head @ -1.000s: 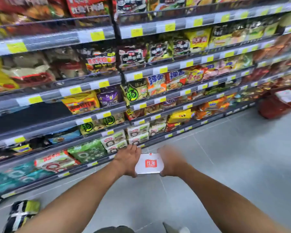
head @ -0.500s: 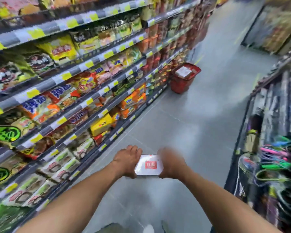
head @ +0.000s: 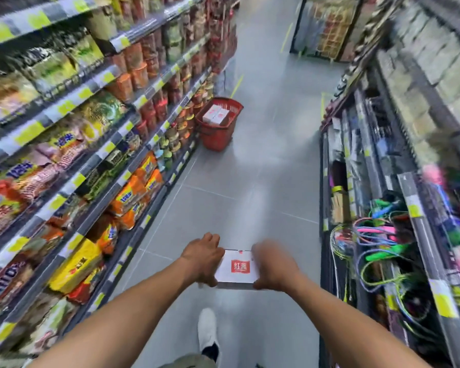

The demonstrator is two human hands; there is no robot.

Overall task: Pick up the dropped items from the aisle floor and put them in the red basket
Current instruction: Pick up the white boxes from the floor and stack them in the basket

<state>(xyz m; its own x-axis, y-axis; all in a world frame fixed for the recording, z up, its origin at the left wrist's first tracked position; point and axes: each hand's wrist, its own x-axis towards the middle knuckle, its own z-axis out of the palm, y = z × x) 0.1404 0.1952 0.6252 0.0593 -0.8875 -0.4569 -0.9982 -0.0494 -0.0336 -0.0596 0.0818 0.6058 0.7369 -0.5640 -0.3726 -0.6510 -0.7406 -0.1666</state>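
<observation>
A flat white box with a red label [head: 238, 269] is held level in front of me, between both hands. My left hand [head: 202, 257] grips its left end and my right hand [head: 271, 266] grips its right end. The red basket [head: 218, 128] stands on the floor farther down the aisle, against the left shelving. Inside it lie white boxes with red labels [head: 215, 115]. The basket is well beyond my hands, several floor tiles away.
Shelves of noodle packets and cups [head: 96, 160] line the left side. A rack with hanging coloured cords and tools [head: 383, 235] lines the right. Grey tiled floor [head: 255, 187] runs between them. My white shoe [head: 207, 333] shows below the box.
The view has swung right, from facing the left shelves to looking down the aisle. The basket now sits nearer the centre and looks larger. Both hands keep the same hold on the box.
</observation>
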